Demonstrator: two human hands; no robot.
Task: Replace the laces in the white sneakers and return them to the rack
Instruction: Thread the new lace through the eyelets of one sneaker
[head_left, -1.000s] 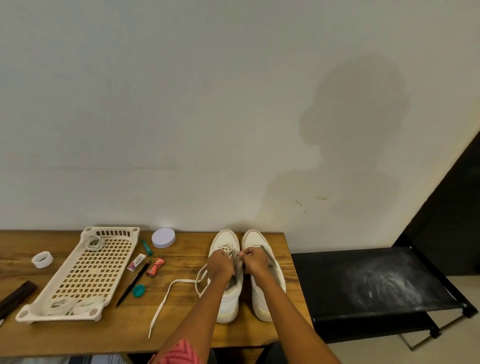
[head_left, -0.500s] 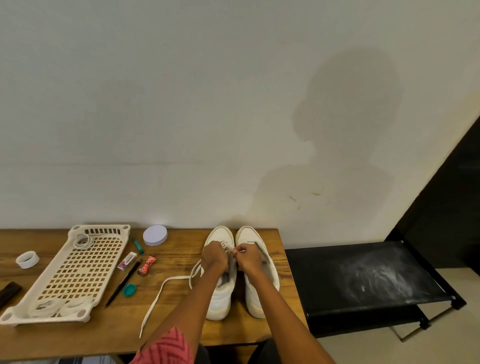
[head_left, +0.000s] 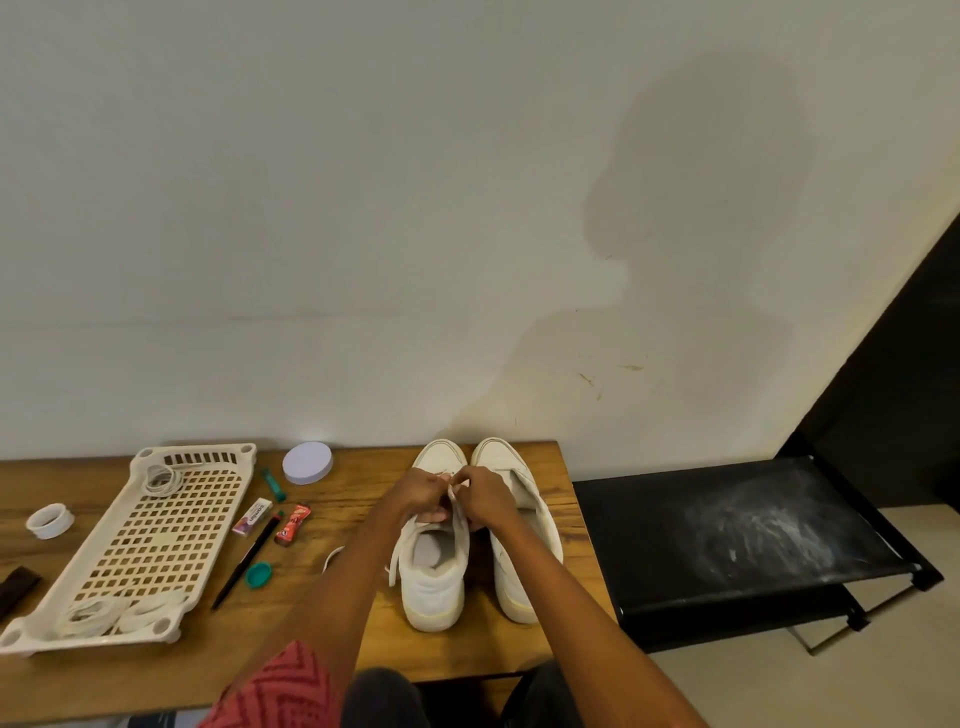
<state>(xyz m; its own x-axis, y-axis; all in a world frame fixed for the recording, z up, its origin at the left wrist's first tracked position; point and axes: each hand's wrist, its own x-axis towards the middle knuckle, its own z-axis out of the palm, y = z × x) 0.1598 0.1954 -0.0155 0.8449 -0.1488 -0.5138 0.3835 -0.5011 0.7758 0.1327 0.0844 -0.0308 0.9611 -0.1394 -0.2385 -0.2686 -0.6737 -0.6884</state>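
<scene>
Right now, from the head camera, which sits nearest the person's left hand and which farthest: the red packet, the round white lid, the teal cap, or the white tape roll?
From the left hand:
1. Red packet, just to its left.
2. Round white lid, by the wall.
3. Teal cap, nearer the table's front; close to the lid's distance, hard to call.
4. White tape roll, far left.

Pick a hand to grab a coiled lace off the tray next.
Left. The left hand is on the side of the tray holding the coiled laces; the right hand would have to cross over the left sneaker.
</scene>
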